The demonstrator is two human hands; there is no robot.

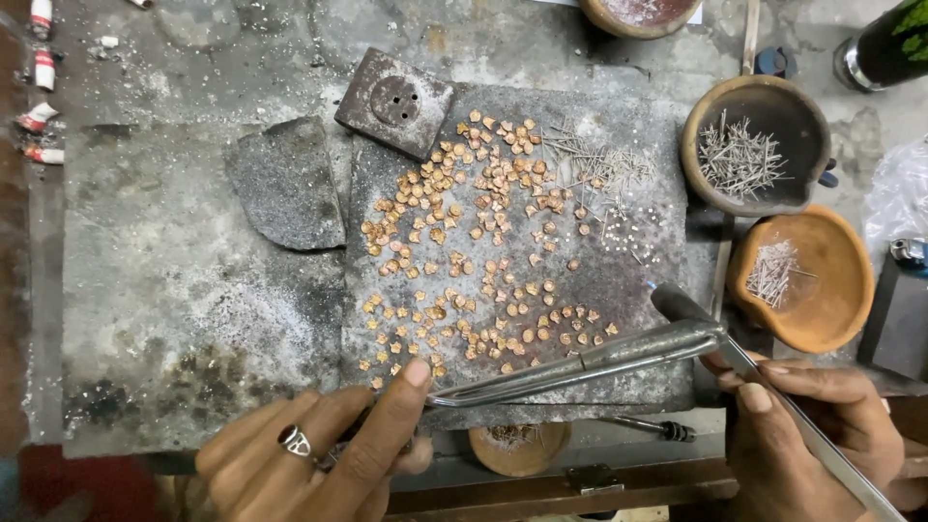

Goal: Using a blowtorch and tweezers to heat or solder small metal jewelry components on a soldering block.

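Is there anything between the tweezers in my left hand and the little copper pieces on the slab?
Nothing visible blocks them. The left hand holds the tweezers, which lie low across the slab's near edge, right beside the nearest copper pieces. The right hand and its torch pipe stay off to the right.

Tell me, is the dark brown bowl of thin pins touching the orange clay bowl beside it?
Cannot tell. In the head view, the dark brown bowl and the orange clay bowl come very close at their rims, but shadow hides whether they meet.
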